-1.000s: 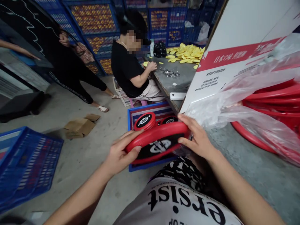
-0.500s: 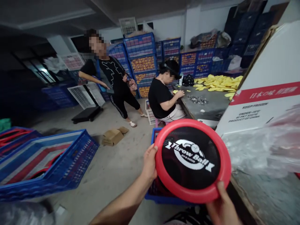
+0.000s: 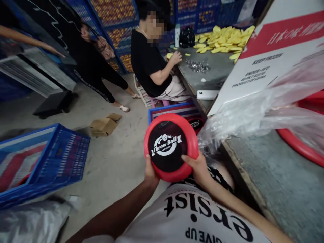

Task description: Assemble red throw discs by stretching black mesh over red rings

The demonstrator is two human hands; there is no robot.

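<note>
A round throw-ball disc (image 3: 165, 147) with a red rim and a black mesh face lettered "Throw Ball" is held in front of my shirt. My left hand (image 3: 151, 171) grips its lower left rim, with the thumb on top. On the lower right, my right hand (image 3: 198, 167) holds the rim, its thumb reaching onto the black mesh. The fingers of both hands are mostly hidden under the disc. Just behind it stands a blue crate (image 3: 151, 113) with a striped lining, and another disc (image 3: 196, 124) shows inside.
A seated person (image 3: 154, 60) works at the table beside yellow pieces (image 3: 222, 38). Someone else (image 3: 83, 57) stands at the left. A white carton (image 3: 265, 64) and clear plastic (image 3: 243, 108) are on my right. A lined blue crate (image 3: 68, 158) and flattened cardboard (image 3: 103, 125) lie left.
The disc has come closer to my body, moving left and down in view, still in both hands. My view has tilted downward, so my shirt now shows.
</note>
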